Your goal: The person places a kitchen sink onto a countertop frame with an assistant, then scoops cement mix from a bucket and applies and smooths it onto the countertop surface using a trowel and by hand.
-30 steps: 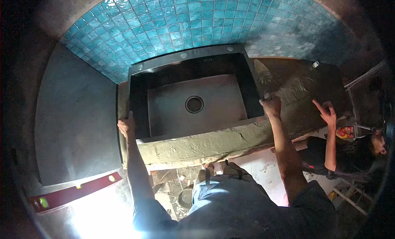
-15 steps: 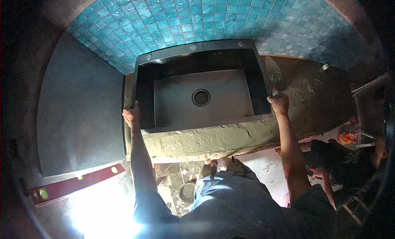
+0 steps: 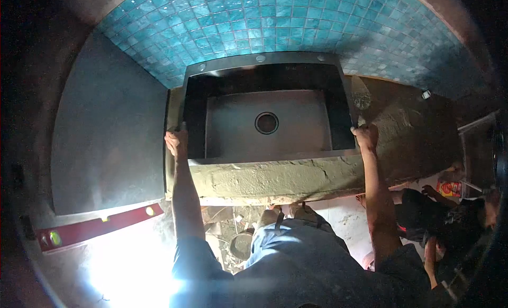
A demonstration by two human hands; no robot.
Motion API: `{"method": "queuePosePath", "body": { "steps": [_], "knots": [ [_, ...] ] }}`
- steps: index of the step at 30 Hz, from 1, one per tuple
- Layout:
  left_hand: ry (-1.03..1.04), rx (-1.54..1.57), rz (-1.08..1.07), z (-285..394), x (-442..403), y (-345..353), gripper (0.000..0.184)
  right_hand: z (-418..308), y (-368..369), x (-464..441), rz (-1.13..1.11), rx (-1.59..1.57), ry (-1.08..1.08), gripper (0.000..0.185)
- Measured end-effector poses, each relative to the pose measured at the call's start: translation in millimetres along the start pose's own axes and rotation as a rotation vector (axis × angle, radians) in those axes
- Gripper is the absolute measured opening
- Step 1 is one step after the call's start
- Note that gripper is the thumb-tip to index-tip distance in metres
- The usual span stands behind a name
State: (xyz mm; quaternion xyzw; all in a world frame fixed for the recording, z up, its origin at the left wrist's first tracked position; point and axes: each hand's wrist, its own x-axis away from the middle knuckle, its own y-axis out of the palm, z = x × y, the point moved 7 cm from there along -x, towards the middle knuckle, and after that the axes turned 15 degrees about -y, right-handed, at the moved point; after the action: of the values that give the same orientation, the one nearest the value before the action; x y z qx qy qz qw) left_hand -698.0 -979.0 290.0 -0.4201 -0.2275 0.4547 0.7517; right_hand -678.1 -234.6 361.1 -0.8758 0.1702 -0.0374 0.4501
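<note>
A dark metal sink [image 3: 238, 133] with a round drain hole lies across a counter coated in rough mortar [image 3: 254, 182], its back edge close to the tiled wall. My left hand [image 3: 175, 142] is closed on the sink's left edge, near the front corner. On the opposite side, my right hand [image 3: 366, 136] grips the right edge, also near the front. The far rim carries several round fittings. The underside of the sink is hidden.
Turquoise tiles [image 3: 275, 22] cover the back wall. A dark slab [image 3: 111, 128] stands at the left, above a red spirit level [image 3: 98, 225]. A trowel [image 3: 361, 93] lies right of the sink. Another person [image 3: 460, 218] is at the lower right, near a red-yellow packet [image 3: 450, 189].
The sink and both my hands appear further right in view, and the sink looks straighter to the wall. The other person's raised, pointing hand has come down.
</note>
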Motion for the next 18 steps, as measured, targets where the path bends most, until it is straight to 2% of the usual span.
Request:
{"method": "queuePosePath", "body": {
  "steps": [1,4,5,8,9,12,14,18],
  "knots": [
    [0.01,0.018,0.203,-26.3,-21.8,32.3,0.059,-0.8,-0.7,1.4,0.074,-0.056,-0.042,0.026],
    [-0.009,-0.005,0.079,-11.5,-2.9,8.7,0.065,-21.2,-7.5,10.5,0.083,-0.109,-0.029,0.026],
    [-0.027,-0.01,0.059,-6.5,2.0,3.3,0.064,1.1,2.2,-1.8,0.133,0.051,-0.13,0.027],
    [-0.077,0.032,-0.046,6.1,14.6,-15.3,0.06,15.4,9.8,-5.5,-0.075,-0.029,-0.023,0.024],
    [-0.115,0.063,-0.112,5.7,10.2,-12.0,0.059,18.5,10.4,-7.8,-0.044,-0.015,-0.014,0.025],
    [0.05,0.059,0.163,-4.1,9.2,0.0,0.058,26.0,14.4,-4.5,0.014,0.01,0.056,0.026],
    [0.021,0.005,0.316,-2.9,10.6,0.0,0.059,9.8,10.6,3.1,0.022,0.013,0.105,0.027],
    [0.05,0.108,0.054,0.5,4.2,-1.4,0.063,23.3,13.6,-12.0,0.06,0.094,-0.014,0.031]
  ]
}}
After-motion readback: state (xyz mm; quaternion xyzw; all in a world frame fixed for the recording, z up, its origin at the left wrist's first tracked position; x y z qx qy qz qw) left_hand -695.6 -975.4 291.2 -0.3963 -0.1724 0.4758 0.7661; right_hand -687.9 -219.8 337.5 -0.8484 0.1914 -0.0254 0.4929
